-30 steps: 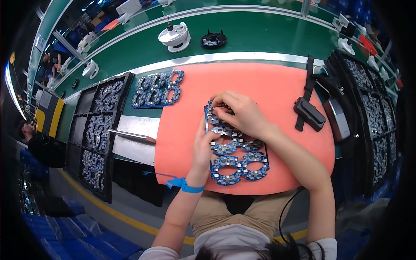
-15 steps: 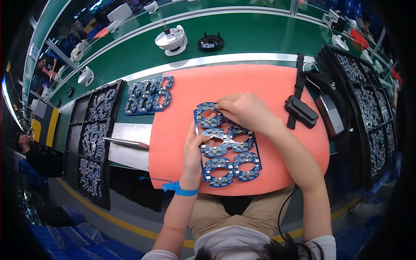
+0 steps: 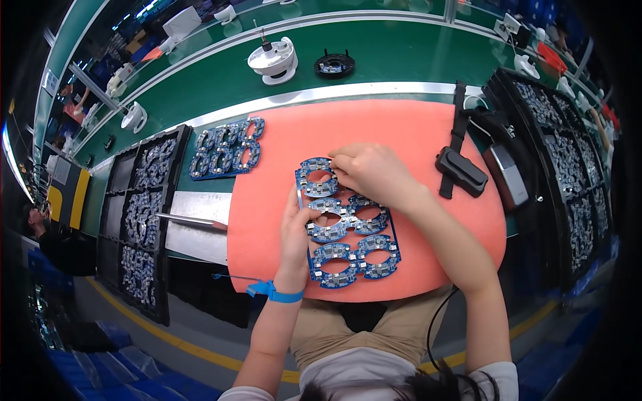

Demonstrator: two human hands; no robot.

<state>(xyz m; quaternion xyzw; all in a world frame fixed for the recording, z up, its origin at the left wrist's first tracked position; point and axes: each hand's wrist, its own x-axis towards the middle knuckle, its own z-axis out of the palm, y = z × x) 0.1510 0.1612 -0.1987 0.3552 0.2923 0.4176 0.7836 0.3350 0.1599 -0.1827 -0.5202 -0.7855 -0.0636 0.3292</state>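
Observation:
A blue panel of ring-shaped circuit boards (image 3: 348,230) lies on the salmon-pink mat (image 3: 401,134) in front of me. My left hand (image 3: 294,230) presses on the panel's left edge, thumb on the middle row; a blue strap circles its wrist. My right hand (image 3: 371,170) covers the panel's top right corner, fingers pinched on the ring board there. A second blue panel (image 3: 226,148) rests apart at the mat's upper left edge.
Black trays of small boards stand at the left (image 3: 140,220) and at the right (image 3: 568,154). A black handheld device (image 3: 461,170) with a strap lies on the mat's right side. A white round fixture (image 3: 273,60) and a black ring holder (image 3: 334,65) sit on the green conveyor.
Both hands stayed on the blue panel; the right hand shifted slightly along its top corner. The view moved a little, so everything sits somewhat lower and further left.

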